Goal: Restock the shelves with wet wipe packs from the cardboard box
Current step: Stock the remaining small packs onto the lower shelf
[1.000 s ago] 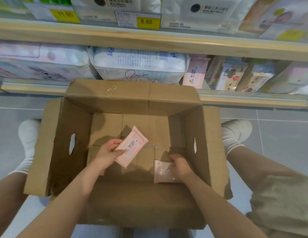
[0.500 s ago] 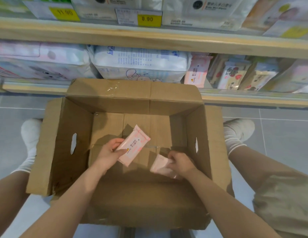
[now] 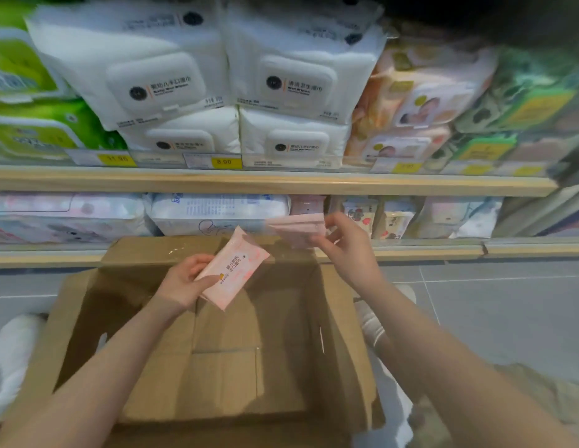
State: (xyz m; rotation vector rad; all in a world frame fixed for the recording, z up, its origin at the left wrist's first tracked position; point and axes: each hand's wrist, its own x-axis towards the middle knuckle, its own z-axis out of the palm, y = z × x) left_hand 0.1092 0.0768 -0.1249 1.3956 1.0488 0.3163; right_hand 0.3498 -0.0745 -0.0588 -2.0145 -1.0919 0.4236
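both hands grip: our left hand (image 3: 181,282) clasps one pink wet wipe pack (image 3: 234,268) above the cardboard box (image 3: 81,305); our right hand (image 3: 343,244) pinches a second pack (image 3: 298,229) near the lower shelf (image 3: 427,248). risk: the light pinch may let it slip.

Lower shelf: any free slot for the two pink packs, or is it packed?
The lower shelf looks crowded: large white packs on the left, small upright packs on the right. Only a narrow gap shows between them, beside the pink pack; blur hides its width. The box floor is bare.
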